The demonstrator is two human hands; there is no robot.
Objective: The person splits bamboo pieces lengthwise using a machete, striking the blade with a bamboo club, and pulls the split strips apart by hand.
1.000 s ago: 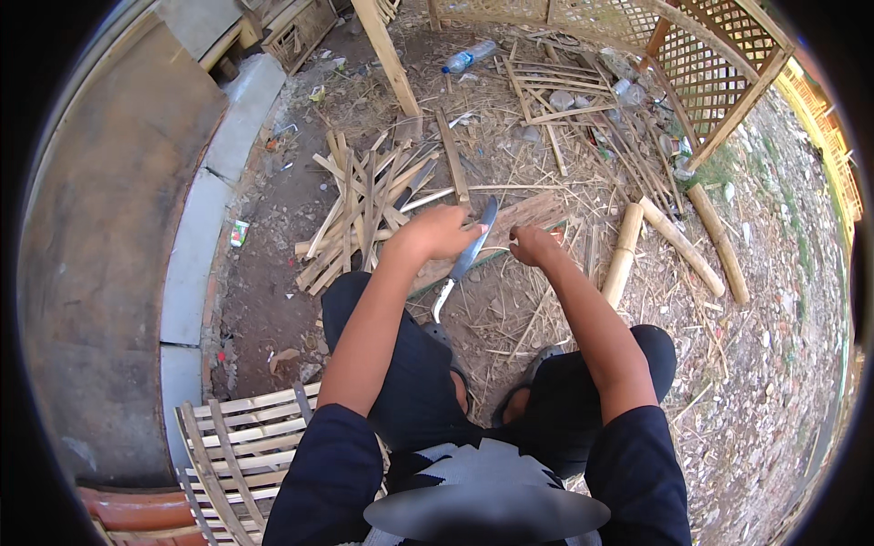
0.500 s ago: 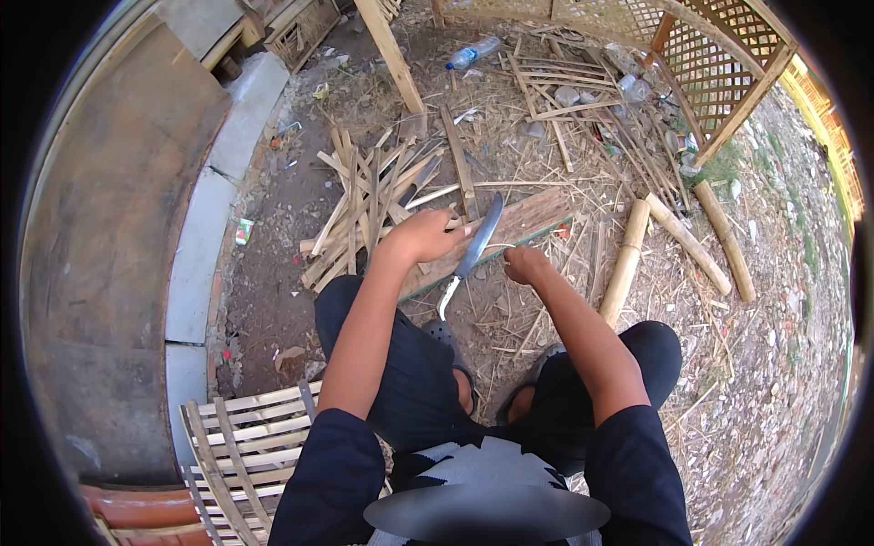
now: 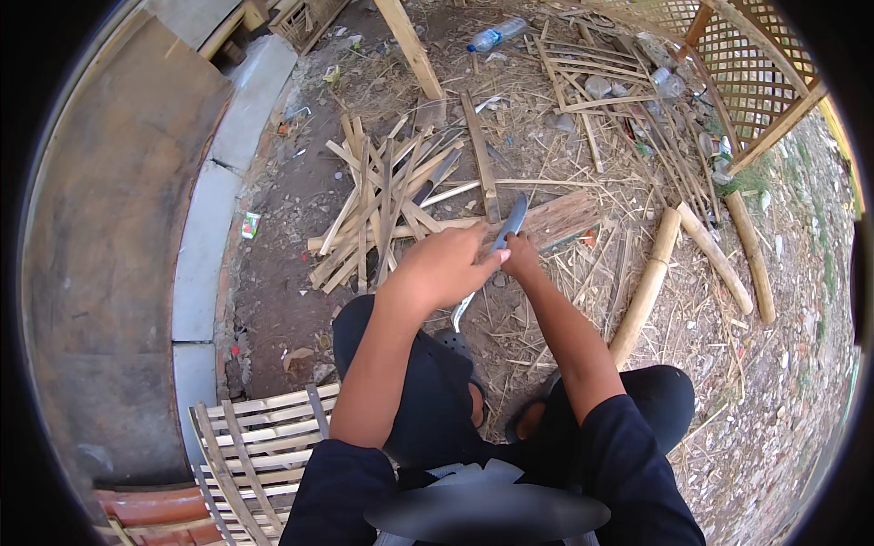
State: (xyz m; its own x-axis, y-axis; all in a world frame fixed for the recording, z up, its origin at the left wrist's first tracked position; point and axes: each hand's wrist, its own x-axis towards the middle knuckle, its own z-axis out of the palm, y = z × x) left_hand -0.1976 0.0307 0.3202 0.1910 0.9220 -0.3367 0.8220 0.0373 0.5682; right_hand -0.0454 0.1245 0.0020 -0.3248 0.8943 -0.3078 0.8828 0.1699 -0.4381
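Note:
A knife (image 3: 515, 218) with a long grey blade and a pale handle stands at a wooden board (image 3: 563, 217), its handle toward me, close to my shoe. My left hand (image 3: 442, 268) is in front of the blade and hides its middle part, thumb stretched toward my right hand. The fingers of the left hand are curled, and what they hold is hidden. Right beside the blade, my right hand (image 3: 522, 257) is closed, almost touching the left thumb. Whatever is in the right fingers does not show now.
A heap of split bamboo strips (image 3: 373, 196) lies beyond my left knee. Thick bamboo poles (image 3: 648, 282) rest at the right. A slatted bamboo panel (image 3: 259, 446) is at my lower left. Farther off are a wooden post (image 3: 411, 50), a plastic bottle (image 3: 496, 35) and a lattice (image 3: 751, 64).
My left hand has come off the board toward me and to the right, meeting my right hand by the blade. The thin pale strip seen at my right fingers is hidden now.

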